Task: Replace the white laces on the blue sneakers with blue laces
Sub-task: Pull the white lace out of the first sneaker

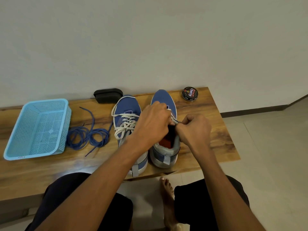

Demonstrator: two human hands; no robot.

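Both my hands are curled over the right-hand blue sneaker (pixel 164 104), working at its white lace (pixel 173 120). My left hand (pixel 152 124) sits over the tongue, knuckles up, fingers bent down onto the lacing; I cannot tell exactly which strand they have. My right hand (pixel 195 129) is just across from it, thumb and forefinger pinching a short stretch of that lace, and the fingertips of the two hands nearly meet over the shoe's opening. Beneath my grip the heel of this shoe faces me and its red insole shows.

Just to the left of my left wrist stands the other sneaker (pixel 127 110), its white laces (pixel 125 125) tied in a loose bow. Further left lie the blue laces (pixel 88 137), coiled on the wooden table (pixel 215 134), and beyond them a light blue basket (pixel 40 129). Past my hands, towards the wall, sit a black brush (pixel 108 95) and a round tin of polish (pixel 190 93)
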